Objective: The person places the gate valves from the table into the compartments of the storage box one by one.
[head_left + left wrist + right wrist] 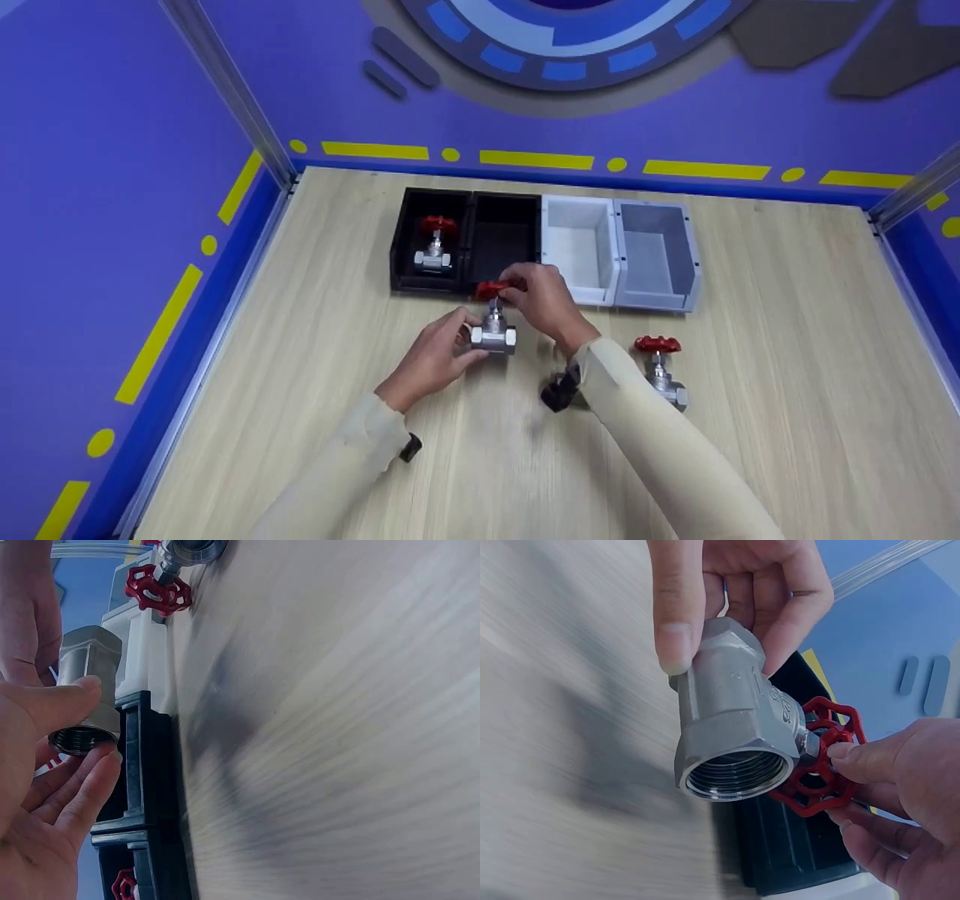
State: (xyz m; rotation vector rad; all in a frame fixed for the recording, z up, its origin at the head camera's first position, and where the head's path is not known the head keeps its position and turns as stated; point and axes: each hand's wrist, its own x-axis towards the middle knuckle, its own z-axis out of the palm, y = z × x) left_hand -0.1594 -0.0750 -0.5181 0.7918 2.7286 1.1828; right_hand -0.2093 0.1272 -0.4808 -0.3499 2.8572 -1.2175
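Both hands hold one gate valve (493,330), a steel body with a red handwheel, in the air before the bins. My left hand (435,349) grips one end of the body between thumb and fingers, as the left wrist view also shows on the steel body (90,664). With thumb and fingers my right hand (546,296) pinches the red handwheel (821,765). In the right wrist view the threaded open end of the body (739,772) faces the camera. Another valve (433,251) stands in the leftmost black bin, and a third valve (661,379) is on the table beside the right forearm.
Four joined bins run along the back: a black bin (401,259), a second black bin (506,199), a white bin (581,244) and a grey bin (646,262). Blue-purple panels (525,127) wall the wooden table (787,337). Each wrist wears a strapped black camera.
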